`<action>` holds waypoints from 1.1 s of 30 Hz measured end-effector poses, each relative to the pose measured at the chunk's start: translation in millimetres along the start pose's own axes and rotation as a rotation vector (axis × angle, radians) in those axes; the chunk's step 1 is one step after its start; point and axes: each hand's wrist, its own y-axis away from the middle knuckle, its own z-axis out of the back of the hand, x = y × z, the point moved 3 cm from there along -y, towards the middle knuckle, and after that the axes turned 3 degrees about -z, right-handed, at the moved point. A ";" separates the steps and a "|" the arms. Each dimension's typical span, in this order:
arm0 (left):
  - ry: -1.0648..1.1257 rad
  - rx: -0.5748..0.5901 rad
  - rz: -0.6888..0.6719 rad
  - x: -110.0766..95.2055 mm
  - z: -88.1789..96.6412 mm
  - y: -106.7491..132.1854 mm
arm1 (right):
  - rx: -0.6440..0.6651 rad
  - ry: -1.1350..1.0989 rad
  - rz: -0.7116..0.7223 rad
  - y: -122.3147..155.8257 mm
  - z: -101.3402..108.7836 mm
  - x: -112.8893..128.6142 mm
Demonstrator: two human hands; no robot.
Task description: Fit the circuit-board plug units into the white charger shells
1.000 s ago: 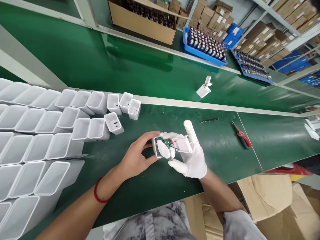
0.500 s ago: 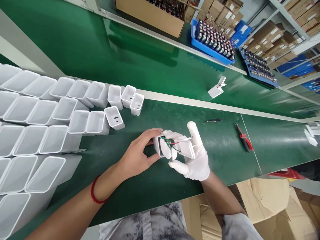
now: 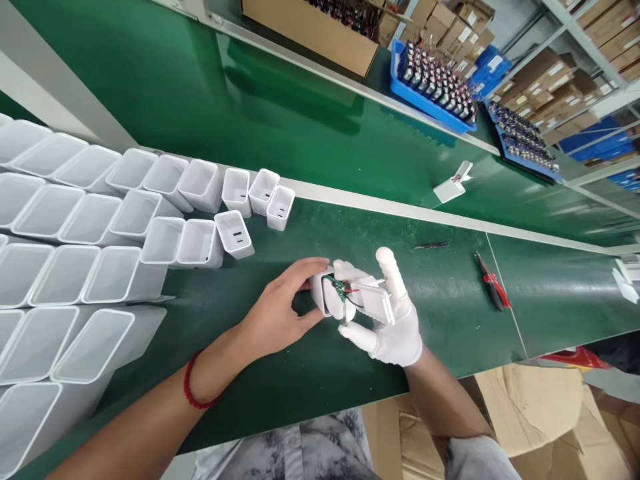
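My bare left hand (image 3: 274, 305) grips a white plastic housing (image 3: 318, 293) from the left, thumb below and fingers above. The housing lies on its side, its open mouth turned toward my right hand (image 3: 395, 320), which wears a white glove. A small green circuit board (image 3: 341, 289) with red and black wires sits at the mouth among the gloved fingers. A flat white rectangular plastic part (image 3: 376, 303) lies across the gloved palm, beside the wires. The gloved fingers partly hide the board, and how deep it sits cannot be made out.
Rows of open white housings (image 3: 113, 273) stand at left. Pliers with red and black handles (image 3: 493, 283) and dark tweezers (image 3: 431, 245) lie right. Beyond are a white part (image 3: 453, 187), a blue tray (image 3: 430, 90) of wired components and a cardboard box (image 3: 310, 33).
The camera view has shifted slightly, so the background sits a little differently. Both hands keep nearly the same grip, with the board still at the housing's mouth.
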 end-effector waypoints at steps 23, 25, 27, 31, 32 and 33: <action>0.023 -0.153 0.046 5.3 -4.4 1.1 | -0.132 -0.136 -0.372 -4.4 -4.2 -14.4; 0.024 -0.203 0.012 5.6 -5.2 2.2 | -0.064 -0.197 -0.464 -8.2 -13.0 -17.4; 0.019 -0.216 -0.015 4.1 -5.3 2.9 | 0.015 -0.239 -0.492 -11.1 -20.2 -18.9; 0.109 -0.069 -0.020 -4.1 -2.6 0.4 | -0.031 -0.265 -0.507 -11.4 -20.3 -25.1; 0.178 -0.022 0.003 -5.7 -1.3 -0.6 | -0.045 -0.261 -0.502 -11.0 -19.2 -27.0; 0.245 0.013 0.038 -6.5 0.1 -1.4 | -0.050 -0.250 -0.486 -10.9 -18.4 -28.5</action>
